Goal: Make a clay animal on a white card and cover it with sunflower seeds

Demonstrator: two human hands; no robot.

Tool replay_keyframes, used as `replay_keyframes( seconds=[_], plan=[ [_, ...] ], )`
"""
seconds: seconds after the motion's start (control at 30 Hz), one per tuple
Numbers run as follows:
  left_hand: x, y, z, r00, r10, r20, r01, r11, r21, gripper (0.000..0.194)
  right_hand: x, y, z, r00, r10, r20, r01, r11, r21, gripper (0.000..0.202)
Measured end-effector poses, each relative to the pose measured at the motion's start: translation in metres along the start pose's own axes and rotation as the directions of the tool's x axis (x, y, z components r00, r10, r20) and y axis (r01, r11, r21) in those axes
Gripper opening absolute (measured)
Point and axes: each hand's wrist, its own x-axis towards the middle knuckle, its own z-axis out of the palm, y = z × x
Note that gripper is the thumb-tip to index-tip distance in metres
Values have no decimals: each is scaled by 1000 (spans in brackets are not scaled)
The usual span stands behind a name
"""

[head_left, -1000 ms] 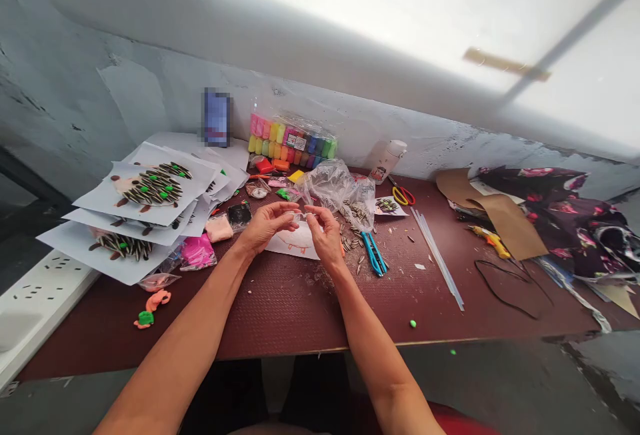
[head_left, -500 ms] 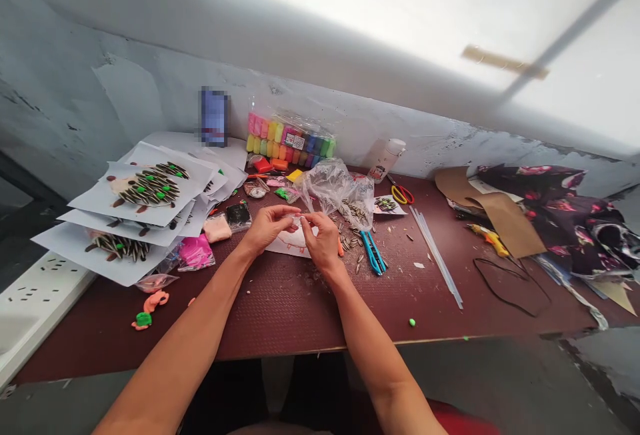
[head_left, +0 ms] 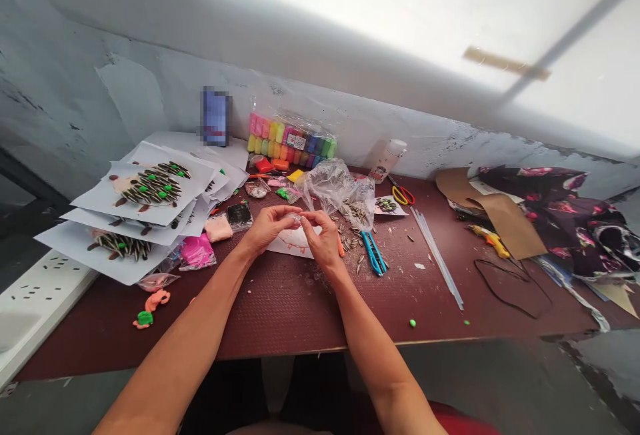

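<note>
Near the middle of the table, my left hand (head_left: 269, 229) and my right hand (head_left: 321, 238) meet at the fingertips. Both pinch a small, clear, plastic-like piece (head_left: 295, 220), too small to name surely. Beneath them lies a white paper (head_left: 281, 245) with a pale shape on it, partly hidden by my hands. Sunflower seeds (head_left: 354, 211) spill from a clear plastic bag (head_left: 327, 185) just beyond my right hand. A blue cutter (head_left: 373, 253) rests to the right of the seeds. Left of my left hand are a peach clay packet (head_left: 218, 227) and a black one (head_left: 239, 215).
Stacked papers with seed hedgehogs (head_left: 150, 188) and a power strip (head_left: 45, 291) occupy the left. Behind stand clay packs (head_left: 290, 140) and a bottle (head_left: 387, 161). Scissors (head_left: 401, 195), clear sticks (head_left: 437, 258), a yellow glue gun (head_left: 491, 240) and floral cloth (head_left: 565, 218) lie right.
The view has shifted very slightly. My fingers have moved only a little around the small clear piece, and both hands still hold it.
</note>
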Motion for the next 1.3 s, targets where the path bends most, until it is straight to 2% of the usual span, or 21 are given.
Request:
replay_keyframes(
  seconds=[0.07, 0.17, 0.3, 0.43, 0.67, 0.77, 0.9, 1.0, 1.07, 1.13, 1.23, 1.3],
  plan=[
    [1, 1, -3, 999, 0, -43, -2, 999, -38, 34, 1, 0, -1, 999, 5, -38, -5, 1000, 0, 20],
    [4, 3, -10, 988, 37, -151, -45, 998, -49, 21, 3, 2, -3, 997, 19, -71, -15, 999, 52, 21],
    [8, 2, -20, 949, 98, -300, -97, 995, 20, 8, 2, 2, -4, 1000, 24, -17, -21, 991, 128, 14],
    [12, 0, -25, 916, 83, -393, -76, 997, 35, 7, 1, -1, -4, 997, 67, 23, -69, 996, 64, 16],
    [14, 1, -40, 900, 91, -426, -110, 994, -19, 7, 0, 1, -1, 989, 126, 80, -125, 992, -16, 20],
    [17, 2, -47, 879, 98, -467, -127, 991, -31, 10, -1, 6, 0, 985, 135, 105, -134, 991, -17, 25],
    [22, 3, -52, 822, 214, -527, -228, 973, 39, 24, 0, 12, -3, 983, 154, 95, -153, 988, -24, 29],
    [22, 2, -53, 812, 267, -519, -259, 962, 89, 24, 3, 15, -7, 989, 125, 78, -124, 992, -17, 26],
    [20, 1, -52, 826, 285, -486, -232, 958, 167, 26, 5, 17, -9, 992, 111, 52, -112, 994, 6, 27],
    [17, 0, -51, 832, 333, -444, -193, 923, 332, 27, 6, 18, -11, 992, 128, 22, -128, 991, 35, 27],
    [15, -1, -51, 801, 469, -373, -157, 765, 624, 24, 4, 16, -15, 987, 160, 0, -159, 986, 51, 23],
    [16, -3, -53, 781, 528, -333, -134, 663, 736, 26, 0, 15, -17, 985, 169, 20, -169, 985, 17, 24]
  ],
)
